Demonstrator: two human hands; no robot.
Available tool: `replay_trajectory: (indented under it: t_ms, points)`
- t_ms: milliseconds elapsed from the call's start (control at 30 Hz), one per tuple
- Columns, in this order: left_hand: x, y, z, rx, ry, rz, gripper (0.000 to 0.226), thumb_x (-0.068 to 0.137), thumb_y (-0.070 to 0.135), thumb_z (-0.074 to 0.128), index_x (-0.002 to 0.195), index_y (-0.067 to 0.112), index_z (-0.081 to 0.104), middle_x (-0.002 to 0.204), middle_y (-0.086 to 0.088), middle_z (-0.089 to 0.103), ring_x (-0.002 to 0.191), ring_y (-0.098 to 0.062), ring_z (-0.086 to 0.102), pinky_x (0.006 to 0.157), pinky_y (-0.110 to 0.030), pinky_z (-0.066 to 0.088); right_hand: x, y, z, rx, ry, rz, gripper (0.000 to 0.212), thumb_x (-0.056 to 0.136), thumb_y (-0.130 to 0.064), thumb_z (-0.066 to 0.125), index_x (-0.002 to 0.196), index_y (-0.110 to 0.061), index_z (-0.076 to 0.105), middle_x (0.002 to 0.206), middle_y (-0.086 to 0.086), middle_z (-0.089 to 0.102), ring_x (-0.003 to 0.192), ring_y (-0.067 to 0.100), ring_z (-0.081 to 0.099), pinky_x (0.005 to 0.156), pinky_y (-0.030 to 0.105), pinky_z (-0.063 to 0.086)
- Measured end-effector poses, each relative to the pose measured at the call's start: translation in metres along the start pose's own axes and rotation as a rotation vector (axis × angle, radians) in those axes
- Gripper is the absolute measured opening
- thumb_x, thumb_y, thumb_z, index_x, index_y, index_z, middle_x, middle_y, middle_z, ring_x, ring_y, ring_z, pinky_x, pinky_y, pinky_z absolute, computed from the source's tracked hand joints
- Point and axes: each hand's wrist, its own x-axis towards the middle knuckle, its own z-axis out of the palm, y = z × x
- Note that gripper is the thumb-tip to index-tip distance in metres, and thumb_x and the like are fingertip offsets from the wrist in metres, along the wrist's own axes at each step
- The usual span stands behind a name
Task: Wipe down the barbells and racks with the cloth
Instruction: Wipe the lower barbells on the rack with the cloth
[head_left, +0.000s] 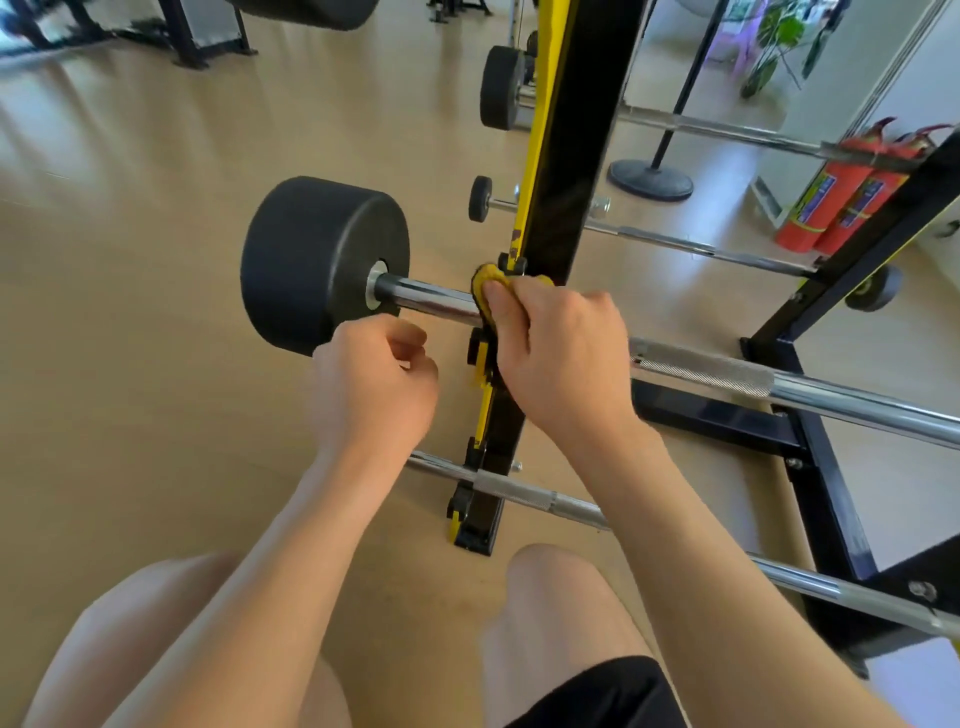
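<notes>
Gripped the yellow cloth in the right hand, fingers curled round it, and pressed it onto the chrome barbell just where it met the black-and-yellow rack, right of the black weight. Held the left hand near the bar, left of the cloth, fingers curled in, clasping nothing. Judged the job as early or midway: could not tell from shine what had been wiped. Seemingly left to do: the knurled stretch to the right, the lower bar, the far bars and the frame.
</notes>
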Motion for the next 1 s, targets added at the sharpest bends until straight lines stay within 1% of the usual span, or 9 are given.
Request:
replay_trajectory:
  t_ms: [100, 333, 400, 467, 533, 700, 800, 933, 1000]
  points:
    - [0.002, -0.003, -0.002, -0.076, -0.036, -0.094, 0.029, 0.099, 0.005, 0.063, 0.118, 0.022, 0.077, 0.1, 0.011, 0.076, 0.087, -0.001, 0.069, 0.073, -0.011, 0.047, 0.022, -0.029, 0.004, 0.184, 0.139, -0.006, 0.037, 0.11, -0.036, 0.047, 0.094, -0.013, 0.071, 0.066, -0.017, 0.052, 0.048, -0.003, 0.045, 0.055, 0.009, 0.033]
    - [0.004, -0.013, -0.013, 0.012, -0.147, -0.146, 0.034, 0.099, 0.005, 0.06, 0.124, 0.024, 0.075, 0.11, 0.005, 0.073, 0.096, -0.012, 0.067, 0.082, -0.026, 0.051, 0.065, -0.058, 0.039, 0.012, -0.176, 0.062, 0.034, 0.111, -0.04, 0.043, 0.118, -0.013, 0.063, 0.09, -0.005, 0.059, 0.075, 0.012, 0.055, 0.055, 0.016, 0.033]
    - [0.003, -0.017, -0.015, 0.145, -0.19, -0.15, 0.025, 0.102, 0.014, 0.058, 0.113, 0.027, 0.077, 0.101, 0.006, 0.072, 0.086, -0.013, 0.066, 0.076, -0.03, 0.055, 0.068, -0.058, 0.043, -0.102, -0.384, 0.057, 0.031, 0.108, -0.026, 0.053, 0.133, -0.008, 0.055, 0.109, 0.003, 0.061, 0.096, 0.019, 0.059, 0.073, 0.022, 0.046]
    - [0.002, -0.02, -0.016, 0.267, -0.256, -0.138, 0.016, 0.103, 0.024, 0.055, 0.101, 0.025, 0.071, 0.085, 0.003, 0.068, 0.073, -0.014, 0.065, 0.066, -0.032, 0.056, 0.056, -0.063, 0.052, -0.405, -0.601, -0.04, 0.056, 0.101, -0.017, 0.059, 0.149, 0.002, 0.039, 0.134, 0.019, 0.057, 0.12, 0.035, 0.058, 0.097, 0.04, 0.051]
    - [0.003, -0.02, -0.014, 0.369, -0.35, -0.119, 0.013, 0.102, 0.025, 0.053, 0.097, 0.023, 0.065, 0.078, 0.001, 0.064, 0.068, -0.014, 0.063, 0.061, -0.03, 0.052, 0.046, -0.067, 0.057, -0.615, -0.654, -0.119, 0.07, 0.099, -0.017, 0.059, 0.156, 0.004, 0.025, 0.144, 0.026, 0.049, 0.128, 0.042, 0.054, 0.099, 0.046, 0.048]
    - [0.003, -0.021, -0.009, 0.492, -0.588, -0.098, 0.013, 0.104, 0.022, 0.05, 0.096, 0.02, 0.061, 0.088, -0.003, 0.059, 0.081, -0.021, 0.063, 0.084, -0.042, 0.06, 0.096, -0.056, 0.05, -0.484, -0.925, -0.183, 0.026, 0.106, -0.035, 0.056, 0.121, -0.014, 0.054, 0.099, 0.003, 0.062, 0.084, 0.021, 0.063, 0.072, 0.033, 0.049]
    - [0.0, -0.02, -0.008, 0.469, -0.632, -0.082, 0.012, 0.104, 0.021, 0.051, 0.104, 0.019, 0.063, 0.093, -0.003, 0.058, 0.088, -0.021, 0.063, 0.091, -0.045, 0.059, 0.112, -0.049, 0.043, -0.19, -1.106, -0.009, 0.035, 0.104, -0.056, 0.052, 0.097, -0.022, 0.057, 0.087, 0.003, 0.069, 0.067, 0.015, 0.067, 0.069, 0.03, 0.057]
    - [-0.004, -0.015, -0.005, 0.495, -0.665, -0.094, 0.011, 0.104, 0.018, 0.05, 0.109, 0.018, 0.06, 0.097, -0.003, 0.056, 0.098, -0.024, 0.061, 0.097, -0.048, 0.055, 0.098, -0.053, 0.047, -0.296, -1.008, -0.005, 0.023, 0.103, -0.033, 0.061, 0.114, -0.013, 0.063, 0.092, 0.006, 0.069, 0.077, 0.021, 0.069, 0.072, 0.034, 0.058]
    - [-0.006, -0.012, 0.0, 0.5, -0.663, -0.081, 0.011, 0.103, 0.02, 0.05, 0.104, 0.018, 0.061, 0.096, -0.004, 0.059, 0.095, -0.023, 0.062, 0.094, -0.046, 0.056, 0.078, -0.057, 0.046, -0.417, -0.885, -0.065, 0.044, 0.096, -0.012, 0.065, 0.138, -0.007, 0.051, 0.103, 0.008, 0.062, 0.089, 0.026, 0.063, 0.075, 0.038, 0.053]
